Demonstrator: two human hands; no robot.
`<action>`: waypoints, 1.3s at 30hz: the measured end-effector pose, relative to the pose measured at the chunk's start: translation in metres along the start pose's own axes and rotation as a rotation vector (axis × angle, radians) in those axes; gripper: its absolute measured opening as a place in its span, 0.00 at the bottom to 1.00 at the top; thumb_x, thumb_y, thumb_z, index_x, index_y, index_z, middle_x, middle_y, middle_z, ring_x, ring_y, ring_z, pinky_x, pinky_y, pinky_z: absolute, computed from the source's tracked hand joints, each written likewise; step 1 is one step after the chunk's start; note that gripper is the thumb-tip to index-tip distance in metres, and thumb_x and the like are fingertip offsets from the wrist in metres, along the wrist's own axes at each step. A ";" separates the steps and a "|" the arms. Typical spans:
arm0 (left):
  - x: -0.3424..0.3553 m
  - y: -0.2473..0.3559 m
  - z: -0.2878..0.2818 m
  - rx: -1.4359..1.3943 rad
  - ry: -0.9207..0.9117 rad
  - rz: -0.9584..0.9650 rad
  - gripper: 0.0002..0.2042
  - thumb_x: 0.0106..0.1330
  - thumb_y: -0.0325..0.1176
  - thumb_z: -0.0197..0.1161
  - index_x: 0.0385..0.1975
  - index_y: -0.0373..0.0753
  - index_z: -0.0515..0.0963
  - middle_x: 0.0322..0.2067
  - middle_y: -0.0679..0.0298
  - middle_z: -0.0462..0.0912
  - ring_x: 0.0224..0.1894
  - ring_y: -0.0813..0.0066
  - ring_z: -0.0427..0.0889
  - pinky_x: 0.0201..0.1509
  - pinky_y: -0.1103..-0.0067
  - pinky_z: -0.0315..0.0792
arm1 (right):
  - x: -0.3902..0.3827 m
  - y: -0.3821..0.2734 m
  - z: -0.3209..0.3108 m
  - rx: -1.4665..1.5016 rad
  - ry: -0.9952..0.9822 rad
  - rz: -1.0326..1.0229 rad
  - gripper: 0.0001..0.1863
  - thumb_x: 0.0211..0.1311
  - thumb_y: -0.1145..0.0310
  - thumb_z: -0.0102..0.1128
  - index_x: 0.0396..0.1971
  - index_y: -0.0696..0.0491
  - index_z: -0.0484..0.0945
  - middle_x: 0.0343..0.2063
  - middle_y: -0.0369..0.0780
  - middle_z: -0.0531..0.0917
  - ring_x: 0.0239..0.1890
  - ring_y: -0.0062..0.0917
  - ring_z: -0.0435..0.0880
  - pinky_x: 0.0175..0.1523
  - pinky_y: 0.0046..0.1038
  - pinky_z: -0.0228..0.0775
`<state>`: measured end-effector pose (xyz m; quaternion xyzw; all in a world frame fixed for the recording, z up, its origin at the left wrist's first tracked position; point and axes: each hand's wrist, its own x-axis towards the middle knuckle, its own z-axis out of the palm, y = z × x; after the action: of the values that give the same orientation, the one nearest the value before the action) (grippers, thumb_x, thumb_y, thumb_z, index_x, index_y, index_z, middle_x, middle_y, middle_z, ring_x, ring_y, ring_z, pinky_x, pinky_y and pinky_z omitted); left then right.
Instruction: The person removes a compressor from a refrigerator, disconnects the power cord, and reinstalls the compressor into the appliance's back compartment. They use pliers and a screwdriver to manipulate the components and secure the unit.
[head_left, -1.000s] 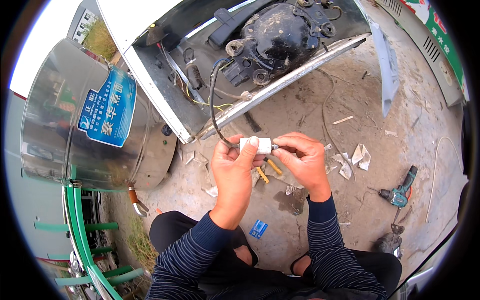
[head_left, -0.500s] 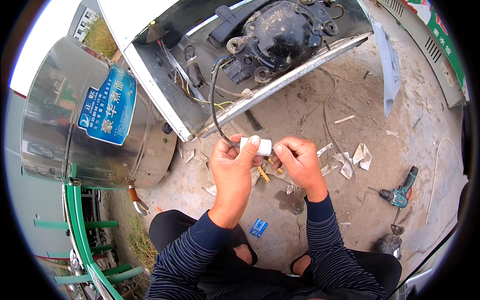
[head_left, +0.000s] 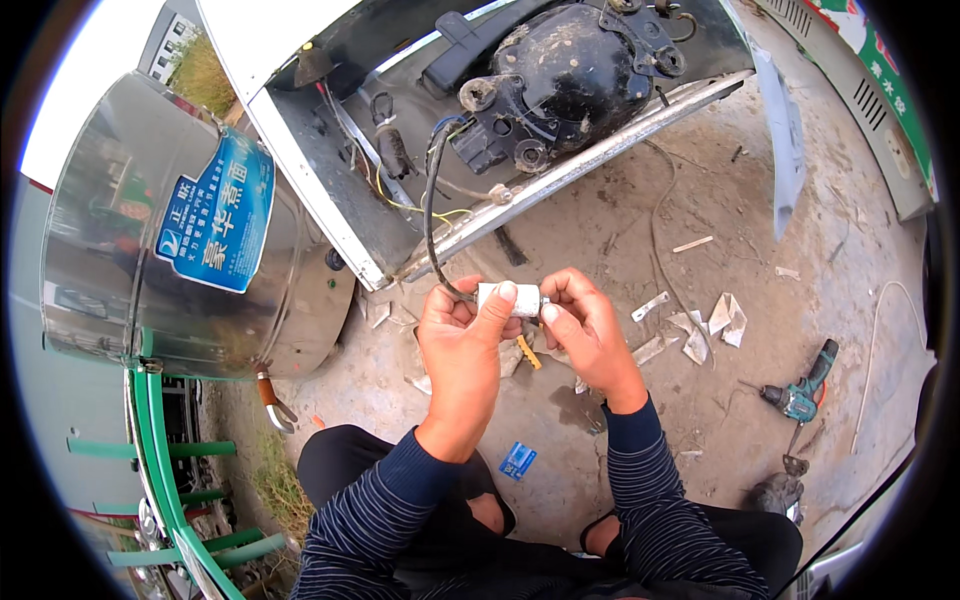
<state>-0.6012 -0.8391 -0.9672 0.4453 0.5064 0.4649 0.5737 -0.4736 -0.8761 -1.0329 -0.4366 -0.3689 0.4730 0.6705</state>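
Between my hands is a white cylindrical capacitor (head_left: pixel 512 300), lying roughly level. My left hand (head_left: pixel 463 350) is closed round its left end, thumb on top. At the other end, my right hand (head_left: pixel 585 330) pinches a small metal stud that juts out, with fingertips hiding part of it. A black cable (head_left: pixel 432 200) leads from behind my left fingers up to a dirty black compressor (head_left: pixel 570 75), which sits in the base of an opened white cabinet (head_left: pixel 318 190). Below the capacitor, a notched yellow strip (head_left: pixel 528 352) shows.
A large steel boiling barrel (head_left: pixel 110 220) with a blue label stands left, above a green metal frame (head_left: pixel 160 430). A teal cordless drill (head_left: pixel 800 390) lies on the ground at right. Torn pale scraps (head_left: pixel 728 318), a thin wire and a blue card (head_left: pixel 517 460) are on the dusty concrete.
My right fingers have shifted round the capacitor's end, the index finger now higher and more bent. My left hand keeps its hold. The view has moved slightly.
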 end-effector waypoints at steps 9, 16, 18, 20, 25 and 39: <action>-0.002 0.006 -0.006 0.025 -0.006 -0.060 0.19 0.68 0.32 0.73 0.52 0.33 0.72 0.36 0.59 0.84 0.32 0.74 0.85 0.37 0.78 0.82 | 0.004 0.009 -0.010 0.001 -0.156 0.076 0.19 0.79 0.56 0.54 0.29 0.54 0.74 0.18 0.27 0.70 0.20 0.11 0.66 0.25 0.21 0.57; -0.001 0.022 -0.008 0.000 0.001 -0.075 0.20 0.68 0.32 0.73 0.53 0.33 0.72 0.36 0.59 0.84 0.32 0.74 0.85 0.37 0.78 0.82 | 0.015 0.003 0.001 0.030 -0.108 0.123 0.28 0.79 0.51 0.55 0.20 0.54 0.71 0.16 0.29 0.70 0.20 0.12 0.66 0.25 0.21 0.56; -0.002 0.026 -0.006 -0.005 -0.007 -0.081 0.20 0.68 0.32 0.73 0.53 0.33 0.72 0.36 0.58 0.84 0.32 0.74 0.84 0.37 0.77 0.82 | 0.018 0.001 0.002 0.027 -0.075 0.106 0.29 0.80 0.49 0.52 0.20 0.55 0.72 0.15 0.30 0.71 0.19 0.13 0.67 0.25 0.22 0.57; -0.003 0.026 -0.009 -0.063 0.018 -0.105 0.20 0.68 0.32 0.73 0.53 0.33 0.72 0.37 0.58 0.84 0.33 0.74 0.84 0.37 0.77 0.82 | 0.022 -0.019 0.004 -0.030 -0.168 0.127 0.30 0.80 0.48 0.51 0.19 0.56 0.72 0.15 0.31 0.71 0.19 0.13 0.68 0.25 0.22 0.58; -0.003 0.020 -0.008 -0.128 -0.012 -0.116 0.19 0.69 0.31 0.71 0.53 0.34 0.71 0.39 0.57 0.83 0.37 0.73 0.84 0.37 0.77 0.81 | 0.037 -0.074 -0.011 -0.264 -0.010 0.336 0.32 0.80 0.47 0.51 0.19 0.56 0.73 0.16 0.32 0.74 0.19 0.14 0.70 0.26 0.22 0.60; 0.002 0.080 0.016 -0.232 -0.156 -0.430 0.18 0.77 0.41 0.62 0.24 0.39 0.72 0.23 0.61 0.81 0.27 0.73 0.82 0.41 0.75 0.79 | 0.167 -0.259 -0.035 -0.927 0.336 0.042 0.19 0.72 0.66 0.63 0.54 0.65 0.79 0.44 0.43 0.83 0.43 0.25 0.84 0.52 0.28 0.76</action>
<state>-0.5916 -0.8239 -0.8880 0.2930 0.4869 0.3517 0.7439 -0.3140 -0.7686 -0.7896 -0.7667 -0.4182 0.1955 0.4461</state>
